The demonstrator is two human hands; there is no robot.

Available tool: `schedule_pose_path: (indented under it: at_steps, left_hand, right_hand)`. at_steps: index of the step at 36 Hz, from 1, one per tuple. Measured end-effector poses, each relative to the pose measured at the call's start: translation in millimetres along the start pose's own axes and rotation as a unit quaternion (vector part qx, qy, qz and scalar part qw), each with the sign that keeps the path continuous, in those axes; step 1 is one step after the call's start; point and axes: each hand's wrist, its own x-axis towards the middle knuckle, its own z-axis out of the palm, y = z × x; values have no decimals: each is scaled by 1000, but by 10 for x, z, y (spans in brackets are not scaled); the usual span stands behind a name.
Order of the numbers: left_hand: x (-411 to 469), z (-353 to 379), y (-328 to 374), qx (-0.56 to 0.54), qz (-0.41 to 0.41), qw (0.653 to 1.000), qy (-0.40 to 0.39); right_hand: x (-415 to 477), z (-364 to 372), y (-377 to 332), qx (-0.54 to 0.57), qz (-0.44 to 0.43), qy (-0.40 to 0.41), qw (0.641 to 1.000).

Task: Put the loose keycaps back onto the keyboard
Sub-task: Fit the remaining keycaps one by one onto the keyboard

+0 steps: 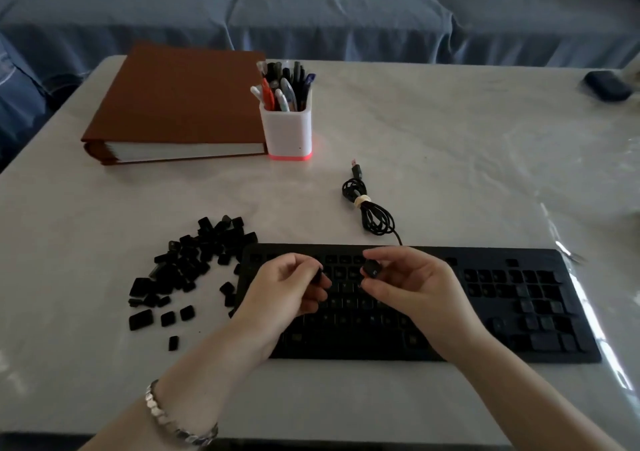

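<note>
Surface (450, 159) carries the keyboard (519, 305) at lower centre-right of frame, with loose keycaps (187, 267) heaped just left of it. Both hands sit over its middle rows: right hand (412, 284) grip closed, pinching one keycap (372, 270); left hand (280, 287) grip closed on what looks like a second keycap (317, 275). Risks: in this dim light a cap could go on the wrong socket, and if pressed tilted it could jam or spring from the pinch.
</note>
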Motion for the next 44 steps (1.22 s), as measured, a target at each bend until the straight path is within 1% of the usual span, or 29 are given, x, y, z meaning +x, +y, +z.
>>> schedule_pose_path:
  at_steps: [2, 5, 8, 10, 14, 17, 20, 22, 25, 31, 34, 36, 38, 40, 41, 42, 44]
  left_hand:
    - [-9, 28, -4, -1, -6, 1000, -11]
    - [-32, 60, 11, -6, -18, 999, -29]
    - [-17, 79, 12, 31, -19, 999, -40]
    - [-6, 94, 15, 67, -7, 996, -52]
    - [-24, 142, 38, 135, 43, 984, -112]
    - [-8, 188, 48, 151, 76, 979, -111]
    - [36, 263, 30, 141, 74, 983, -91]
    - [69, 334, 12, 138, 76, 983, -97]
    - [127, 466, -16, 184, 99, 971, -113]
    - [204, 870, -55, 285, 171, 927, -171]
    - [209, 1101, -110, 316, 229, 906, -161]
    - [218, 1221, -163, 338, 271, 889, -148]
    - [233, 1299, -211, 385, 313, 856, -141]
    - [283, 1346, -255, 436, 382, 808, -107]
    - [322, 1358, -284, 453, 414, 786, -76]
    - [353, 1364, -306, 469, 428, 771, -46]
    - [425, 1360, -377, 512, 439, 739, 12]
  right_hand:
    - [1, -21, 19, -17, 4, 21, 1000]
    - [5, -35, 40, -71, -3, 59, 996]
    - [4, -29, 59, -123, -10, 83, 989]
    - [-6, -14, 83, -143, -20, 93, 985]
    - [-35, 21, 144, -178, -54, 131, 974]
    - [-54, 16, 170, -201, -80, 153, 964]
    - [-76, -41, 187, -229, -111, 156, 954]
    - [-98, -115, 204, -247, -128, 138, 950]
    - [-154, -291, 230, -287, -132, 109, 943]
    - [-327, -736, 276, -370, -145, 95, 913]
    - [-429, -982, 342, -373, -135, 159, 904]
    - [-499, -1180, 398, -346, -93, 223, 907]
    - [-573, -1398, 446, -306, -52, 286, 906]
    - [-642, -1617, 488, -293, -42, 338, 894]
    - [-670, -1717, 510, -295, -39, 354, 887]
    - [-689, -1807, 536, -296, -34, 364, 883]
    - [-718, -1944, 586, -300, -30, 365, 881]
